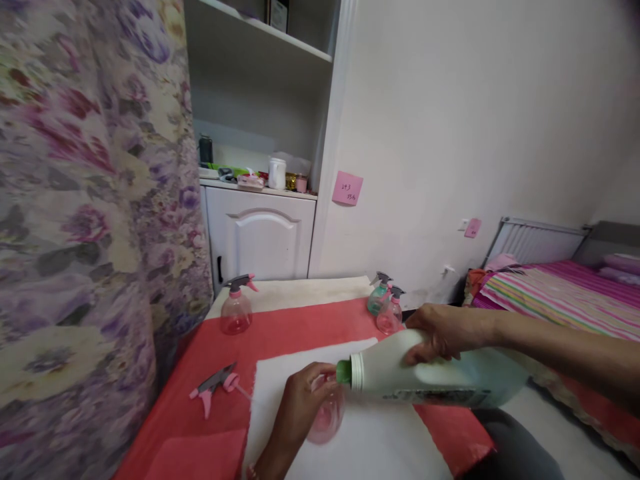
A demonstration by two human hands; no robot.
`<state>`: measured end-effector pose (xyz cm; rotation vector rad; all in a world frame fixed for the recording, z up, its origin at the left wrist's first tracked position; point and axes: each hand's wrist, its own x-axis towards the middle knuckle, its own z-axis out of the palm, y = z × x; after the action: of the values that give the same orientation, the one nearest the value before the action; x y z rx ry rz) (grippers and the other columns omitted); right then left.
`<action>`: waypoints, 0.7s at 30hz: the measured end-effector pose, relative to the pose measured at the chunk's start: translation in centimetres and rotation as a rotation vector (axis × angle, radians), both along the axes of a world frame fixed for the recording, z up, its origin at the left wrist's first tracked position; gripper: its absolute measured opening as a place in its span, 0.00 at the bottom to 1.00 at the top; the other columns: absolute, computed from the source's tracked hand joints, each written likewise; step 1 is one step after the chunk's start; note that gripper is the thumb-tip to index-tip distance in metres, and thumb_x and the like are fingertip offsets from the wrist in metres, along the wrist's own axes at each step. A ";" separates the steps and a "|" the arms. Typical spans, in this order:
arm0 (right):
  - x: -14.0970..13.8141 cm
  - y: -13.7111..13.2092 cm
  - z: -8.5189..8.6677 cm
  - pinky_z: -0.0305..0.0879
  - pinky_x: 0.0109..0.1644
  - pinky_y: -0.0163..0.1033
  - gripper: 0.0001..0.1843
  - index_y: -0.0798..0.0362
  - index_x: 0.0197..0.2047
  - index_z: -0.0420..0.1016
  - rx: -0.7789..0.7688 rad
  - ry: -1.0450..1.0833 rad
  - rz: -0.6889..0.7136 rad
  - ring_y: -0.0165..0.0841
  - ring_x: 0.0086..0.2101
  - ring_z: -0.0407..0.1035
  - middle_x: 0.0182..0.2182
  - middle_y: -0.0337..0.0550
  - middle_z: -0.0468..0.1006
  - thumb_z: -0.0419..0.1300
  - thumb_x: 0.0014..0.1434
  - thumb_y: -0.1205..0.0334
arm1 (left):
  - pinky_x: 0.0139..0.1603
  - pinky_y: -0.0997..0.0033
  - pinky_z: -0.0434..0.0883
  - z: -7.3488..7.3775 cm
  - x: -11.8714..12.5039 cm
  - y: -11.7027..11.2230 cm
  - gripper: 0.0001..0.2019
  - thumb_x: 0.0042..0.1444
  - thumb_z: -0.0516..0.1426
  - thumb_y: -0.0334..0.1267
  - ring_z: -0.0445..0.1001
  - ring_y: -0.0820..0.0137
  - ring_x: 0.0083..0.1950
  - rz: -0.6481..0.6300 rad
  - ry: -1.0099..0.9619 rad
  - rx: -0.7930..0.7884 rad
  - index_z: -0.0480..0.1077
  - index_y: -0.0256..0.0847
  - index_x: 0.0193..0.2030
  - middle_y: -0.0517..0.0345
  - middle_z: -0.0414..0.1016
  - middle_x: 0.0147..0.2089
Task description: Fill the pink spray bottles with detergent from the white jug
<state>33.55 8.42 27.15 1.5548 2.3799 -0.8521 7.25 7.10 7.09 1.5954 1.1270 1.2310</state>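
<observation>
My right hand [435, 333] grips a large pale green jug [390, 373] by its handle and holds it tilted on its side, mouth pointing left. The jug's green mouth sits right beside the neck of a clear pink spray bottle [327, 423], which has no spray head on it. Around that bottle's neck my left hand [305, 393] is closed, on the white cloth [385, 447]. Whether liquid flows between the two cannot be made out. A loose grey and pink spray head [217, 387] with a thin tube lies left of my left hand.
A pink spray bottle [237, 315] with its head on stands at the back left. At the back right are a green spray bottle [376, 300] and another pink one [390, 317]. A floral curtain [95, 233] hangs left; a bed [565, 287] stands right.
</observation>
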 end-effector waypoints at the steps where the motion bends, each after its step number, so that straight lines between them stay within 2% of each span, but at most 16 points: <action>1: 0.0 0.0 0.0 0.58 0.18 0.31 0.24 0.55 0.31 0.72 0.001 -0.003 0.000 0.25 0.18 0.62 0.20 0.34 0.69 0.65 0.50 0.40 | 0.49 0.66 0.70 0.0 0.0 0.0 0.09 0.49 0.59 0.35 0.78 0.60 0.46 -0.001 0.002 0.002 0.79 0.43 0.37 0.55 0.83 0.40; 14: 0.0 0.1 0.0 0.60 0.19 0.31 0.24 0.55 0.32 0.72 0.000 -0.003 0.006 0.26 0.18 0.63 0.19 0.34 0.68 0.64 0.50 0.40 | 0.48 0.68 0.69 0.5 0.0 -0.2 0.09 0.48 0.59 0.35 0.78 0.61 0.45 0.002 0.005 -0.009 0.79 0.43 0.36 0.55 0.83 0.40; 21: 0.0 0.0 0.2 0.59 0.19 0.30 0.24 0.55 0.32 0.72 -0.009 -0.007 0.004 0.25 0.18 0.63 0.20 0.35 0.69 0.64 0.50 0.40 | 0.49 0.67 0.69 -0.1 -0.1 0.2 0.09 0.49 0.60 0.34 0.78 0.61 0.45 -0.005 0.005 -0.002 0.79 0.43 0.38 0.56 0.83 0.40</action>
<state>33.55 8.43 27.34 1.5469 2.3704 -0.8541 7.15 7.26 6.97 1.5997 1.1265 1.2224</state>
